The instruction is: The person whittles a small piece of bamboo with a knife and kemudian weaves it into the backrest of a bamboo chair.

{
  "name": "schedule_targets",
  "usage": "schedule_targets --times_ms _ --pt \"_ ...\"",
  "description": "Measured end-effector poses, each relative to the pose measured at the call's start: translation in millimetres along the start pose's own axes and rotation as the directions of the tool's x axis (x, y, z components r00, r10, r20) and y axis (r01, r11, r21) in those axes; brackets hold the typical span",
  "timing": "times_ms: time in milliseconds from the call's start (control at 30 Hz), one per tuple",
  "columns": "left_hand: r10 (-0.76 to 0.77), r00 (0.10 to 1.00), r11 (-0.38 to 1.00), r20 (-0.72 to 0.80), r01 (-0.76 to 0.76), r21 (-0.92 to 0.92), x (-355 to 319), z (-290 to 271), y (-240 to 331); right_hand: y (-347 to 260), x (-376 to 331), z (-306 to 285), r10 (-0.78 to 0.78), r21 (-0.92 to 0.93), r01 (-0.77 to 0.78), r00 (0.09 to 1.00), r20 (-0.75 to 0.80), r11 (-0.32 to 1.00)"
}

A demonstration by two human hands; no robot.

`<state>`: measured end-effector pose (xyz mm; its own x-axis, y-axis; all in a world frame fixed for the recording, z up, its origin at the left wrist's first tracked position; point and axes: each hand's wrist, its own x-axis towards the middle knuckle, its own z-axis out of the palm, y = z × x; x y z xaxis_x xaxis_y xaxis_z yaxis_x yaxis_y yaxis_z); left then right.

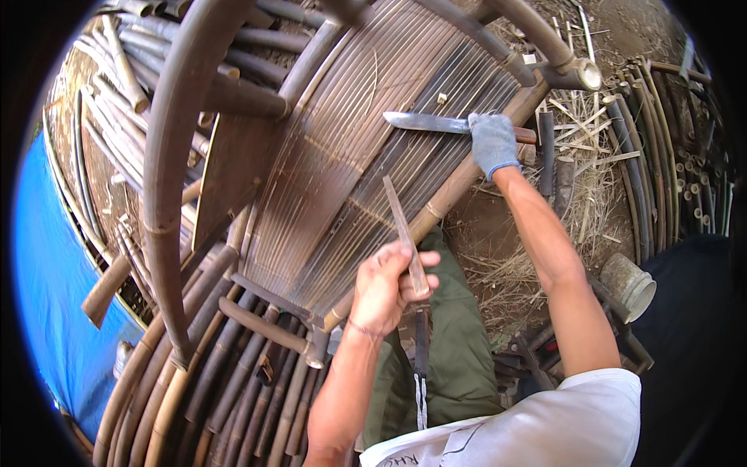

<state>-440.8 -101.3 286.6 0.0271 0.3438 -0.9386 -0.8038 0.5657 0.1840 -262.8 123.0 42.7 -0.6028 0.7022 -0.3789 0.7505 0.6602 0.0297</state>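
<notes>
Bare and closed, my left hand (pixel 381 286) pinches a thin split bamboo strip (pixel 403 226) between thumb and fingers. The strip points up and slightly left, over the slatted surface of a bamboo bench (pixel 327 148). In a grey-blue work glove, my right hand (pixel 493 143) is wrapped round the reddish-brown handle of a large knife (pixel 428 122). Its long blade points left above the dark slats, apart from the strip. A small pale chip (pixel 442 98) lies on the slats beyond the blade. The bench's thick front pole (pixel 447 191) runs between my two arms.
Curved bamboo armrests (pixel 159 179) rise at the left. Bamboo poles (pixel 257 381) lie stacked at the lower left, with a blue tarp (pixel 54 288) beyond. More poles (pixel 642 156) lean at the right. Shavings (pixel 587 171) cover the ground near a dirty white bucket (pixel 629 286).
</notes>
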Motion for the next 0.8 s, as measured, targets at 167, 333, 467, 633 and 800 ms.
schedule_targets --times_ms 167,333,467,633,800 --pt "0.051 0.998 0.994 -0.034 -0.054 -0.095 6.5 -0.2 12.1 -9.0 -32.0 -12.1 0.005 0.228 -0.029 0.994 0.108 0.973" --pt "0.055 0.995 0.987 -0.083 -0.067 -0.148 -0.9 -8.8 17.5 -29.2 -122.3 -68.2 0.124 0.598 -0.311 0.935 0.333 0.739" --pt "0.014 0.998 0.978 -0.053 -0.025 -0.207 -23.0 -28.5 -6.6 -46.9 -199.7 -99.7 0.132 0.706 -0.194 0.981 0.143 0.681" --pt "0.047 0.996 0.972 -0.080 -0.064 -0.228 -61.8 -51.9 -47.8 -100.4 -259.2 -158.5 0.202 0.804 -0.175 0.977 0.069 0.569" --pt "0.131 0.991 0.976 0.002 -0.129 -0.177 -81.5 -86.4 -70.4 -159.8 -296.3 -197.3 0.044 0.797 -0.145 0.988 0.148 0.587"
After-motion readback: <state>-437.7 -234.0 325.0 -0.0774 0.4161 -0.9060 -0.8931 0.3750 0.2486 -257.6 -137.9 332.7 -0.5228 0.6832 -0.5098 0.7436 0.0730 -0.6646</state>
